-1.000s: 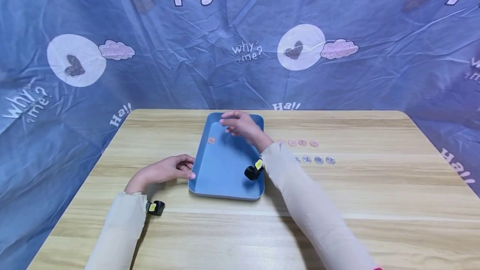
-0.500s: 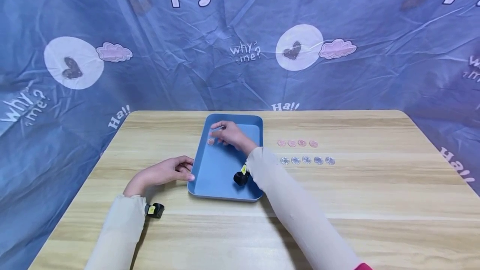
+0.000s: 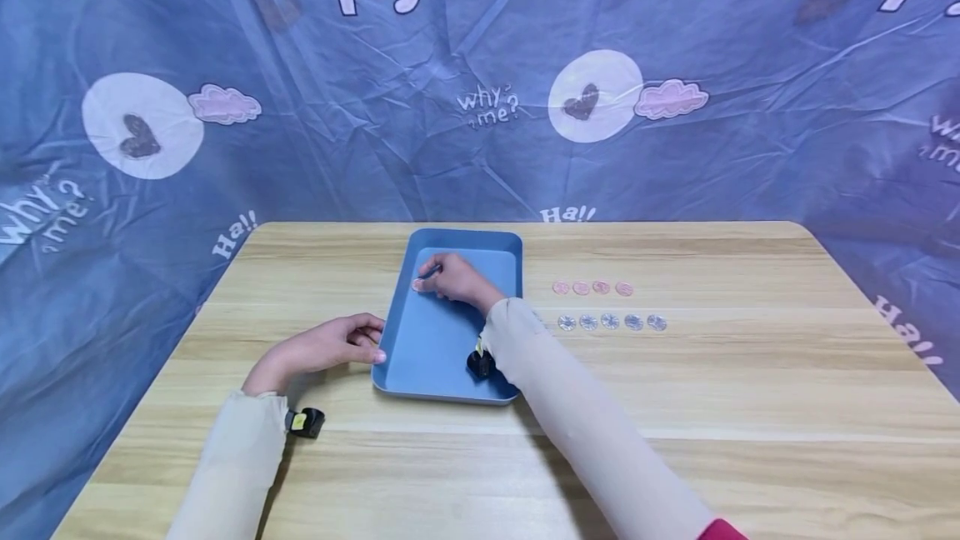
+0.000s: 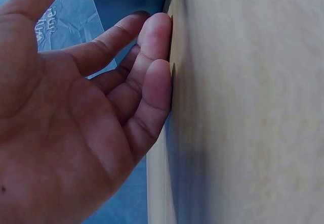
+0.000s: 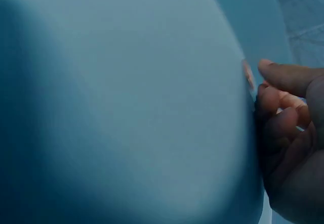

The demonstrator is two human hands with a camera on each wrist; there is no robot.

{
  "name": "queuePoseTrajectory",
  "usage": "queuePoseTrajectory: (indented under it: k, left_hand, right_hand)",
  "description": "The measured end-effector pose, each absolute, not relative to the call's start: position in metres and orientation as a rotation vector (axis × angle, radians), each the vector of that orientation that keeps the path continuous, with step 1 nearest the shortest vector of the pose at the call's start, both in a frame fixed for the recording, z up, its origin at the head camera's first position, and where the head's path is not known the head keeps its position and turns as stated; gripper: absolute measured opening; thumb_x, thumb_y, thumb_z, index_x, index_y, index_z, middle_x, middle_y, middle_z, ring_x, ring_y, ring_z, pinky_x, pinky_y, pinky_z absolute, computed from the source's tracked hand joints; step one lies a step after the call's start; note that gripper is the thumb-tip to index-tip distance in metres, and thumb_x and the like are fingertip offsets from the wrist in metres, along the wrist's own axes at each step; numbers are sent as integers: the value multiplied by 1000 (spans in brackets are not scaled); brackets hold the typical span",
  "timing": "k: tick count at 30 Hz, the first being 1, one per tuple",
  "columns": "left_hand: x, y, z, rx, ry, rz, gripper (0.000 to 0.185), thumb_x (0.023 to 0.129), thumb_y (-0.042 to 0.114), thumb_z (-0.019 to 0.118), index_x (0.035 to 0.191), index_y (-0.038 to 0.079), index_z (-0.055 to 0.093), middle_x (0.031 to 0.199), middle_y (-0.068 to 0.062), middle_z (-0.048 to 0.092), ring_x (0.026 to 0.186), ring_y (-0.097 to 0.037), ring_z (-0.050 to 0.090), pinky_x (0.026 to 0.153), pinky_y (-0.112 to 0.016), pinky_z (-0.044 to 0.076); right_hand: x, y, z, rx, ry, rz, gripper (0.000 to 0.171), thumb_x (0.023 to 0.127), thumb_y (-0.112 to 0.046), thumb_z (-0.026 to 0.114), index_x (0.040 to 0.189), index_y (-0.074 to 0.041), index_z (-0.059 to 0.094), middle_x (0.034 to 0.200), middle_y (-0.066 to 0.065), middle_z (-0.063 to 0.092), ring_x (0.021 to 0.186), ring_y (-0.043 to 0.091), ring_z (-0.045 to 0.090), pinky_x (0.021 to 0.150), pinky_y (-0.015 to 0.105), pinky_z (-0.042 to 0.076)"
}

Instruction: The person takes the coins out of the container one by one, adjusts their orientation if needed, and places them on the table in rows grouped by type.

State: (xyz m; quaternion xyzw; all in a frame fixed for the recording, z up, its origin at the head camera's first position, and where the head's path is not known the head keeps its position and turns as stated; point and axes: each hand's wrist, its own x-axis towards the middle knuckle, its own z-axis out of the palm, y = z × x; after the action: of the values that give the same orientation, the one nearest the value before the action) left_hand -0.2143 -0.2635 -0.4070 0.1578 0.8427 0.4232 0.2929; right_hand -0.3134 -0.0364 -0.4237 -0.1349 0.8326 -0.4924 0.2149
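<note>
- Reaching into the far end of a blue tray point(image 3: 442, 357), the right hand point(image 3: 450, 277) is lying low over the tray floor with its fingers curled.
- A pink coin point(image 3: 417, 284) is lying flat on the tray floor at the right hand's fingertips point(image 5: 276, 75); the pictures are not showing clearly whether the fingers are pinching it or only touching it.
- The left hand point(image 3: 322, 347) is resting on the wooden table point(image 3: 750, 407), its loosely bent fingers point(image 4: 152, 87) touching the tray's near left corner and gripping nothing.
- Away from the right hand, past the tray's far side wall, four more pink coins point(image 3: 592, 287) are lying in a row on the table.
- Just nearer the person than that row, five silver coins point(image 3: 611, 322) are lying in a second row.
- A blue printed cloth point(image 3: 480, 82) is hanging behind the table.
</note>
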Motion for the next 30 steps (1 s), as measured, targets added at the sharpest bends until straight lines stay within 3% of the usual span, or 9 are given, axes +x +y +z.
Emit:
queuePoseTrajectory:
  k: [7,17,30]
  left_hand:
    - [-214,-264,-406,384,2237,1122,63,90,30,68,135,-7,44,116,-14,60,101,-18,57,92,-32,46]
    - [-213,-261,-406,419,2221,1149,62,91,26,68,134,-10,43,117,-16,58,98,-16,56,87,-24,47]
    - [-213,-261,-406,409,2218,1141,61,91,27,68,134,-10,44,115,-15,61,98,-15,58,90,-30,47]
  right_hand:
    - [-311,-38,-425,-404,2370,-1307,24,90,-22,69,109,-7,66,76,1,57,61,13,50,54,24,41]
    - [-313,-40,-427,-444,2447,-1212,23,89,-18,69,110,-10,67,84,4,61,62,13,52,57,23,44]
    - [-312,-42,-425,-476,2512,-1128,12,89,-19,69,100,-14,69,86,3,66,64,13,54,58,23,42]
